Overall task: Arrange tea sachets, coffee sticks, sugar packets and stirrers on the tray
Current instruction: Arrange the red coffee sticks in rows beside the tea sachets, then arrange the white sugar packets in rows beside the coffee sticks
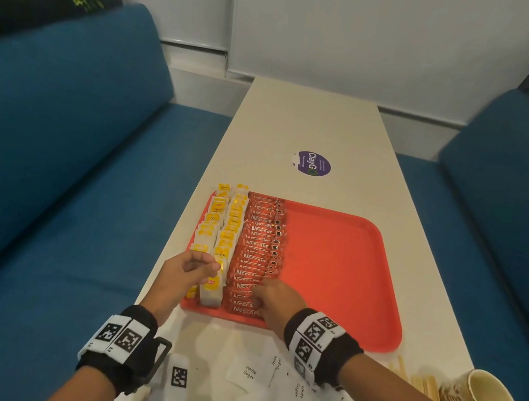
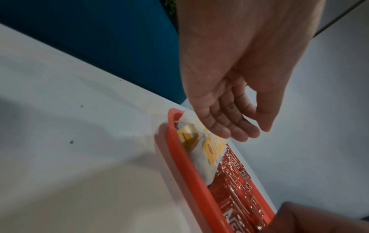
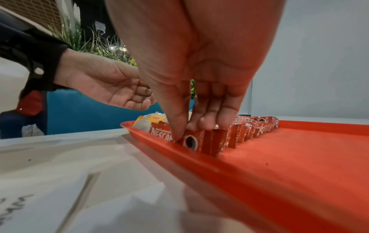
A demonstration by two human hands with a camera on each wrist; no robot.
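On the red tray (image 1: 343,264), two rows of tea sachets (image 1: 224,228) and one row of coffee sticks (image 1: 259,244) fill its left side; the rest is bare. The right hand (image 1: 275,300) pinches the nearest coffee sticks by their ends, thumb and fingertips curled onto them. The left hand (image 1: 180,273) hovers over the sachets, loosely curled and holding nothing. Sugar packets (image 1: 277,396) (thin, light, probably slippery paper, best lifted by an edge) and stirrers (image 1: 418,380) lie on the table (image 1: 320,122), with a paper cup (image 1: 481,396) alongside.
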